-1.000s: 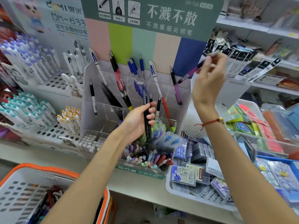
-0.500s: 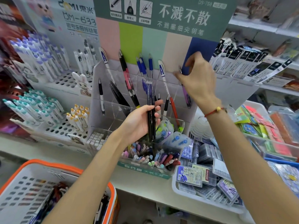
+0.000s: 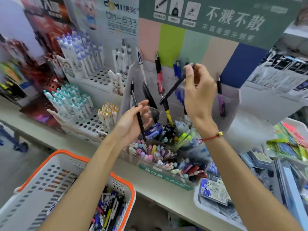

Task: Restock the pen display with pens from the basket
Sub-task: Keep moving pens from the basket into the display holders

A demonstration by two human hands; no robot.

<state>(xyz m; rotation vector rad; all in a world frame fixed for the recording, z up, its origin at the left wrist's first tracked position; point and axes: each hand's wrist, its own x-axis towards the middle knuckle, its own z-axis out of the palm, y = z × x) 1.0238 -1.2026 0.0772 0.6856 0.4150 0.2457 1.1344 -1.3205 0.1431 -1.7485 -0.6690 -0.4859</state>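
A stationery shop: shelves carry branded pen displays (image 3: 86, 64), packaged refills (image 3: 215, 192), and an orange-rimmed shopping basket (image 3: 55, 185).

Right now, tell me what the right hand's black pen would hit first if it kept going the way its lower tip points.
Probably the yellow-tipped pen standing in the display: the black pen in the right hand slants down-left, its tip close above it. Depth is unclear, so it might pass in front.

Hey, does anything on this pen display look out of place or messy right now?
Nothing looks spilled or broken. The clear display is sparsely filled, its few pens leaning at different angles. The right hand pinches a black pen slanted above it; the left hand holds another black pen. Motion blur hides finer detail.
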